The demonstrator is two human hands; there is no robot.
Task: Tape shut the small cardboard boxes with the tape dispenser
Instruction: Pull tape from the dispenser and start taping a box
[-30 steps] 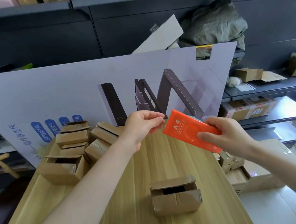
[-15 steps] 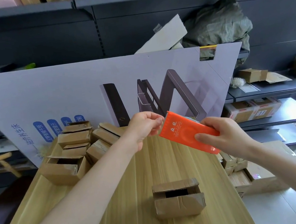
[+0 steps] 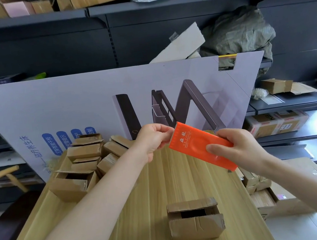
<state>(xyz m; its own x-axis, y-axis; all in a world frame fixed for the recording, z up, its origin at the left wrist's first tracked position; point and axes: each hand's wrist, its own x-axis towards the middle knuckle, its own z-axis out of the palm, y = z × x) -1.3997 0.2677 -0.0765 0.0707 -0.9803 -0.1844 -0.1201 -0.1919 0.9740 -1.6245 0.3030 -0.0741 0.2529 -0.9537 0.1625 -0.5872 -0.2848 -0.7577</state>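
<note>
An orange tape dispenser (image 3: 195, 145) is held in the air above the wooden table (image 3: 137, 213). My right hand (image 3: 235, 146) grips its near end. My left hand (image 3: 154, 140) pinches at its serrated far end; whether tape is between the fingers I cannot tell. Below, near the table's front, a small cardboard box (image 3: 195, 221) stands with its top flaps partly open, showing a dark gap.
A pile of several small open cardboard boxes (image 3: 84, 163) lies at the table's back left. A large printed board (image 3: 71, 107) leans behind the table. More boxes (image 3: 264, 194) are stacked on the floor at the right. Dark shelves surround the area.
Both hands and the dispenser have stayed nearly in place; my left hand has closed in on the dispenser's far end.
</note>
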